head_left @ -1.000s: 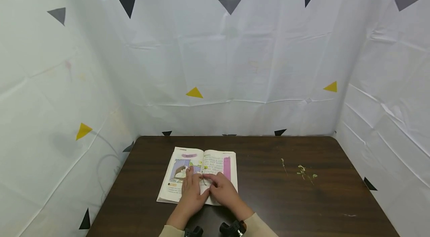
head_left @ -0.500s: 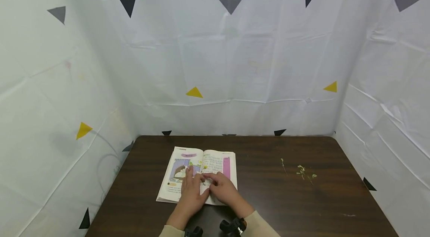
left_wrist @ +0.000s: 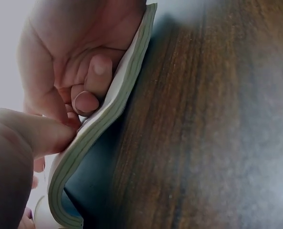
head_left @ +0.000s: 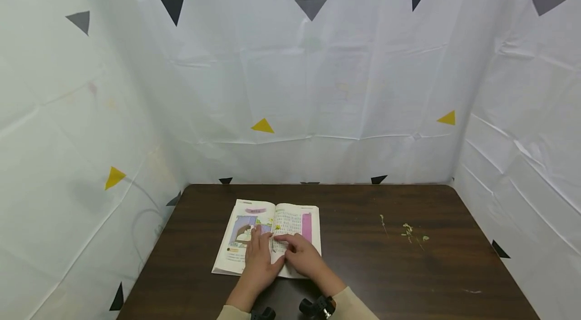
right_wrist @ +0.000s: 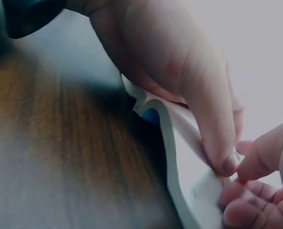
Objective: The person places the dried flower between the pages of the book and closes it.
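Observation:
An illustrated book [head_left: 222,259] lies spread on the table. My left hand [head_left: 259,262] rests on its left page by the fold, fingers straight, with the thumb pointing to the right page. My right hand [head_left: 303,255] is at the right page, index finger reaching towards the fold and other fingers bent. A small yellow-green flower sprig [head_left: 278,228] shows just above that index finger, its stem partly hidden; I cannot tell whether I pinch or press it. In the left wrist view, my left thumb [left_wrist: 51,136] touches the page edge beside the right hand's bent fingers [left_wrist: 98,76].
Right of the book lie a thin sprig [head_left: 383,223] and a branching flower sprig [head_left: 414,233] on the dark wooden table [head_left: 363,295]. A white curtain [head_left: 340,83] with black, grey and yellow triangles encloses the back and sides.
Both hands stay nearly still on the book. The right fingertips shift slightly about the stem near the fold; the book and the other sprigs keep their places.

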The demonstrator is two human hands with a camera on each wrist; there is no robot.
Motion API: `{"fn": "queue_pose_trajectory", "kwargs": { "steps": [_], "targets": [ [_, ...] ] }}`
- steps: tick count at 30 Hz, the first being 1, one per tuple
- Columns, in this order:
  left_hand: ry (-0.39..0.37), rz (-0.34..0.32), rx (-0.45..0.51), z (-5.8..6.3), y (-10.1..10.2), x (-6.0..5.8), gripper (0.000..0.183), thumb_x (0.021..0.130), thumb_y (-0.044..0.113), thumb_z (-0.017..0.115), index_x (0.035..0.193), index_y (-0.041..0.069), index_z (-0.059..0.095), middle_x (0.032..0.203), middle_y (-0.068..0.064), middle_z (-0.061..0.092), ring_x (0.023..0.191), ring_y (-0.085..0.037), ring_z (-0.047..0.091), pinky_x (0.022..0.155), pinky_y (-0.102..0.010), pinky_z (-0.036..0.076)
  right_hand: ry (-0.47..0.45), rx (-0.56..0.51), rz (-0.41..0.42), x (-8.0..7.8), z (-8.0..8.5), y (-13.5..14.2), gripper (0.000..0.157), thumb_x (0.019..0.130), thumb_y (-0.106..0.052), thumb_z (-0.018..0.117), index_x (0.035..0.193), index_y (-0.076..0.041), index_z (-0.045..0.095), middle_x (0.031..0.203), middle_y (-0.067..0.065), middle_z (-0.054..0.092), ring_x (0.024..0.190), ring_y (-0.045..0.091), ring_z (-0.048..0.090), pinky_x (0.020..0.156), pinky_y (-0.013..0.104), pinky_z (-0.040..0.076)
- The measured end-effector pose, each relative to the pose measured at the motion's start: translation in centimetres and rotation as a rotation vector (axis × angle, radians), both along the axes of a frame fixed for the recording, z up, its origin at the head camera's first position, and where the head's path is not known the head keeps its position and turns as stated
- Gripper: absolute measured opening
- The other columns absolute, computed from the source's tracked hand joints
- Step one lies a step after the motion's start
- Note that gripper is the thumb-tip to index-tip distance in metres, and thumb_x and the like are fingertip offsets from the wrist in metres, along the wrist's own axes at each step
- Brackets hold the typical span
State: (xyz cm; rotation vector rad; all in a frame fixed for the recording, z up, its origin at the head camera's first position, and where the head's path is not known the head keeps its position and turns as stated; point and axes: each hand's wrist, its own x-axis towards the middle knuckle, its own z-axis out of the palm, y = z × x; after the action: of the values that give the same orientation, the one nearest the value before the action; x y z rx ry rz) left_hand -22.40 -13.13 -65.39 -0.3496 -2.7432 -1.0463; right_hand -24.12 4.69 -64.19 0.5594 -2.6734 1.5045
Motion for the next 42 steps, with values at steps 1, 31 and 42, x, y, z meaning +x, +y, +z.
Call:
{"fn": "queue_pose_trajectory", "kwargs": {
  "steps": [1, 31, 42],
  "targets": [
    [-0.010, 0.000, -0.004, 0.2, 0.1, 0.1, 0.065, 0.092, 0.028, 0.082, 0.140, -0.002, 0.050, 0.171, -0.041, 0.022, 0.162, -0.062, 0.016, 0.124, -0.081, 0.022, 0.014, -0.015, 0.001, 0.1, -0.2, 0.1, 0.042, 0.094, 0.002, 0.066, 0.130, -0.015, 0.080, 0.083, -0.003, 0.058, 0.071, 0.004, 0.046, 0.061, 0.022, 0.042],
    [-0.128, 0.012, -0.059, 1.1, 0.1, -0.4, 0.081, 0.097, 0.044, 0.076, 0.156, -0.002, 0.047, 0.178, -0.034, 0.013, 0.168, -0.054, 0.006, 0.131, -0.076, 0.012, 0.237, 0.155, -0.060, 5.8, -1.4, 8.5, 0.033, 0.093, -0.011, 0.086, 0.125, -0.016, 0.081, 0.093, -0.003, 0.056, 0.082, 0.006, 0.048, 0.073, 0.020, 0.041],
    [-0.105, -0.034, -0.061, -0.1, 0.0, -0.1, 0.103, 0.088, 0.057, 0.085, 0.160, -0.002, 0.042, 0.179, -0.033, 0.010, 0.168, -0.054, 0.004, 0.130, -0.077, 0.013, 0.165, 0.152, -0.062, 6.1, -1.4, 8.8, 0.033, 0.093, -0.012, 0.087, 0.124, -0.018, 0.081, 0.094, -0.004, 0.057, 0.083, 0.007, 0.050, 0.073, 0.021, 0.041]
  ]
}}
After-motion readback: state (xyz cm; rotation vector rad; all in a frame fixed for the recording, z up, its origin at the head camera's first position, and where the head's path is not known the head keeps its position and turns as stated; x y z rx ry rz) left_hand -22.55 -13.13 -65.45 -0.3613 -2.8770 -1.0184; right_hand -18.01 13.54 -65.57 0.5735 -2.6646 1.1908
